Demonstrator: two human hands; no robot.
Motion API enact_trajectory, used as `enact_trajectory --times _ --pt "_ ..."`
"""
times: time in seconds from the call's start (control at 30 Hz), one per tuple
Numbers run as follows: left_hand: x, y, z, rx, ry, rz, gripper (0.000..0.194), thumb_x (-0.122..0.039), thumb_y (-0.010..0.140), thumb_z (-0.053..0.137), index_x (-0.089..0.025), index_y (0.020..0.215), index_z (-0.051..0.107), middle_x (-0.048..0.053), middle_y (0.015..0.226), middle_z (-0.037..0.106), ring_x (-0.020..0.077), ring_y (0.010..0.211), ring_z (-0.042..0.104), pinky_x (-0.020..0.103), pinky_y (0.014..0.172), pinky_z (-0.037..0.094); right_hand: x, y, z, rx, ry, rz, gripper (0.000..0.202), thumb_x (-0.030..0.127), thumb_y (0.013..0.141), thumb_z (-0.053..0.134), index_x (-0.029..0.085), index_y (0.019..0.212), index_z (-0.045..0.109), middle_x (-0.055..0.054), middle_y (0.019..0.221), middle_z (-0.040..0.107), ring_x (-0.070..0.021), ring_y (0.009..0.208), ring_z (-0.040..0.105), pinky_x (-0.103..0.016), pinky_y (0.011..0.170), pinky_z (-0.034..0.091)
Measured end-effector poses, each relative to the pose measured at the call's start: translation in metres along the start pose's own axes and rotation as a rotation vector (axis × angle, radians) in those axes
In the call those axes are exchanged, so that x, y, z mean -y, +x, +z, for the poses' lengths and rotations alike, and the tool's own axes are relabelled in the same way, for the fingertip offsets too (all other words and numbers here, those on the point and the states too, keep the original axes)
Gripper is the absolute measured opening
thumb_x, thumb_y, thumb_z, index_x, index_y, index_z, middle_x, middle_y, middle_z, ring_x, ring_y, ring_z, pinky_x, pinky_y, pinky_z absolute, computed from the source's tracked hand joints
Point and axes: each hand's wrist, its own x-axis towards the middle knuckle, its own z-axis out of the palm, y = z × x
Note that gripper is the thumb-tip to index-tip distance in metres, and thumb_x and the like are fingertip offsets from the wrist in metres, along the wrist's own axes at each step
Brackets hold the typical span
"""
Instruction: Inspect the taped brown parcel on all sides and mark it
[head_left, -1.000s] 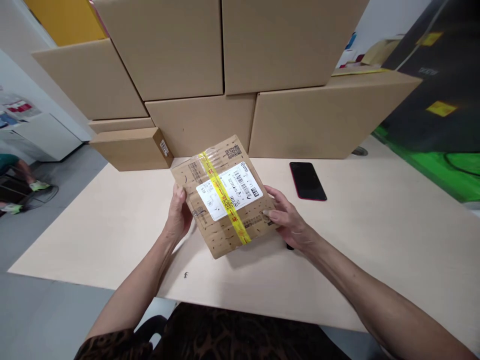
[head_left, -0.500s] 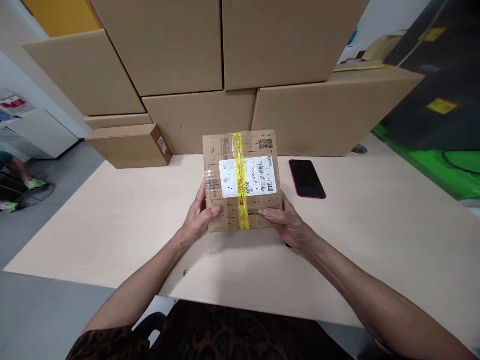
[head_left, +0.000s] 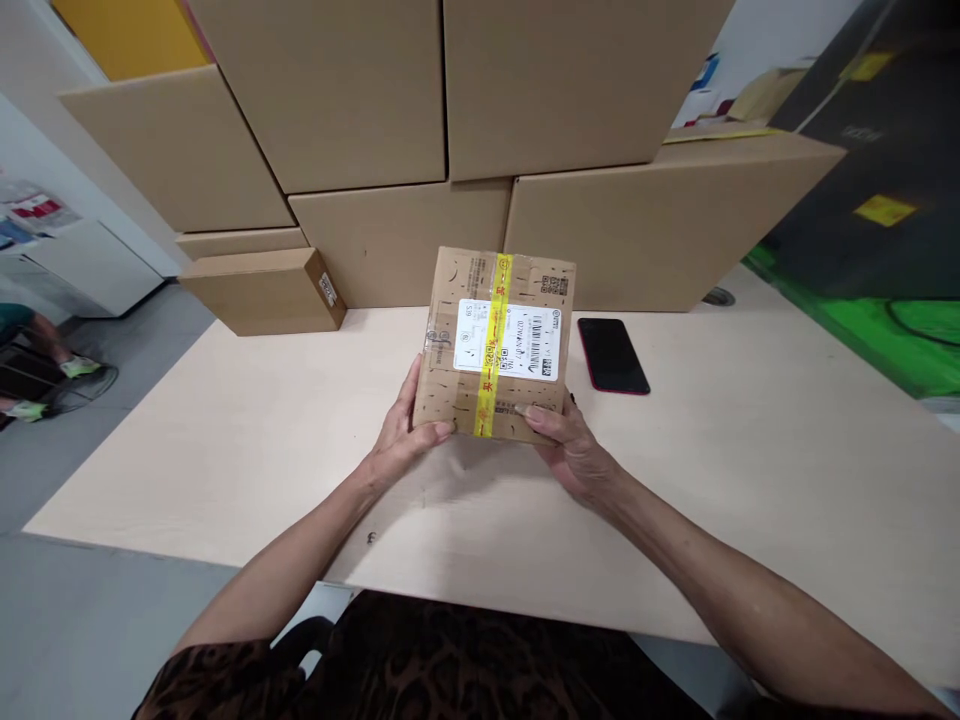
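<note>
A small brown cardboard box (head_left: pixel 442 390) is held up in front of me above the pale table, its top leaning toward the back and a little to the right. On its face are a white shipping label (head_left: pixel 531 345) and a strip of yellow tape (head_left: pixel 486 405) running from top to bottom. My left hand (head_left: pixel 403 430) grips the lower left corner, thumb on the front. At the lower right corner my right hand (head_left: pixel 574 445) is closed on the same box, its thumb also on the front. The fingers behind the box are hidden.
A black phone (head_left: pixel 615 355) with a red edge lies right of the box. Large cardboard boxes (head_left: pixel 360 90) are stacked along the table's back. A smaller carton (head_left: pixel 255 295) sits at the left. Another person's foot (head_left: pixel 79 367) shows at far left.
The box has tilted clockwise, its top shifting right and its lower edge rising slightly. Both hands still hold it at the lower corners.
</note>
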Motion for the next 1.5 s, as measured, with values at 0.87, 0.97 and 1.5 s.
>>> enact_trajectory --times 0.87,0.97,1.5 --pt "-0.022 -0.001 0.001 0.08 -0.059 -0.06 0.108 -0.046 0.072 0.093 -0.028 0.166 0.044 0.016 0.162 0.06 0.0463 0.152 0.054 0.06 0.124 0.046 0.005 -0.003 -0.011 0.113 -0.071 -0.025 0.063 0.043 0.074 0.094 0.036 0.13 0.065 -0.002 0.136 0.08 -0.0369 0.13 0.073 -0.066 0.115 0.055" --pt "-0.019 -0.001 0.001 0.116 -0.044 -0.083 0.106 -0.053 0.076 0.091 -0.027 0.167 0.042 0.017 0.165 0.058 0.0455 0.157 0.048 0.059 0.128 0.043 0.01 -0.004 -0.01 0.112 -0.076 -0.039 0.059 0.039 0.075 0.094 0.035 0.127 0.066 -0.002 0.134 0.081 -0.0375 0.127 0.075 -0.066 0.11 0.058" --pt "-0.026 -0.002 0.001 0.126 -0.039 -0.067 0.097 -0.057 0.083 0.086 -0.032 0.167 0.043 0.013 0.162 0.061 0.0446 0.154 0.052 0.06 0.125 0.046 0.026 -0.011 -0.004 0.147 -0.082 -0.057 0.079 0.045 0.073 0.095 0.036 0.144 0.063 -0.007 0.131 0.082 -0.0395 0.122 0.078 -0.062 0.099 0.067"
